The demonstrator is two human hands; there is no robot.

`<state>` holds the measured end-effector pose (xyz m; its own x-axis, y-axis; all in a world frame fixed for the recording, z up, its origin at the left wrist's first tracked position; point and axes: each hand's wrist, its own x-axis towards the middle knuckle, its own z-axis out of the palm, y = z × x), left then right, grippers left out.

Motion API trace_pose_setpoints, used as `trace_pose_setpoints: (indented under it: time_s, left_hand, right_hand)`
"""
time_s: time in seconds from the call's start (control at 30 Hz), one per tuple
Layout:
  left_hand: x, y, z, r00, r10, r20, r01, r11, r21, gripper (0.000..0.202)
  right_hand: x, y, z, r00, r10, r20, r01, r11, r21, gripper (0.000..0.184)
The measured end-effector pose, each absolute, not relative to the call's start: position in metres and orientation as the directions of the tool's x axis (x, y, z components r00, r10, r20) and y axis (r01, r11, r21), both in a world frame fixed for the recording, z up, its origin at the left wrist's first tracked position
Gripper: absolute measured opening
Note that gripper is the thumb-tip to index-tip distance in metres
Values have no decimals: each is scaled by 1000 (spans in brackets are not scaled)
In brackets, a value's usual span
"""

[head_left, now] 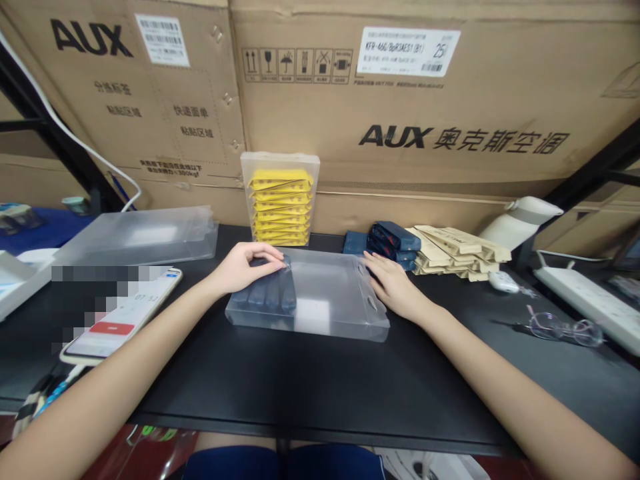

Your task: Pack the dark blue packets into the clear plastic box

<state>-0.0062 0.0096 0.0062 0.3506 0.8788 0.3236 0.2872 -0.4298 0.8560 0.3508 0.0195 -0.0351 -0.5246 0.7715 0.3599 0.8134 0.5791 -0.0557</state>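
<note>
A clear plastic box point(345, 287) lies flat in front of me, its flapped end toward the right. Several dark blue packets point(265, 293) stand in a row inside its left part. My left hand point(253, 263) is at the box's far left edge, fingers drawn together against the plastic over the packets. At the flapped right end rests my right hand point(397, 283), fingers stretched out and thumb apart, touching the box's edge. Just beyond those fingertips are loose dark blue packets point(395, 240), some stacked. How firmly either hand grips is hidden.
An upright clear box of yellow packets point(281, 207) stands behind. Beige packets point(457, 250), a white bottle point(520, 223), an earbud case point(503, 282), glasses point(565, 329) and a power strip point(590, 300) lie right. Another clear box point(145, 233) and a phone point(130, 313) lie left.
</note>
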Motion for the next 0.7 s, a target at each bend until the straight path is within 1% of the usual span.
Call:
trace_pose_setpoints:
  time_s: [0.13, 0.47, 0.6, 0.7]
  left_hand:
    - [-7, 10, 6, 343, 884, 319, 284, -421, 862, 28]
    - [-8, 10, 6, 330, 888, 320, 276, -414, 867, 26]
    - [-7, 10, 6, 326, 888, 323, 291, -420, 860, 27]
    - [-7, 10, 7, 325, 888, 326, 296, -423, 857, 27]
  right_hand:
    - [351, 19, -31, -539, 783, 309, 822, 569, -8, 37]
    - [344, 13, -25, -538, 806, 245, 838, 544, 51, 42]
    - [344, 14, -25, -534, 813, 232, 840, 541, 35, 45]
    - [344, 14, -28, -531, 806, 260, 836, 549, 4, 46]
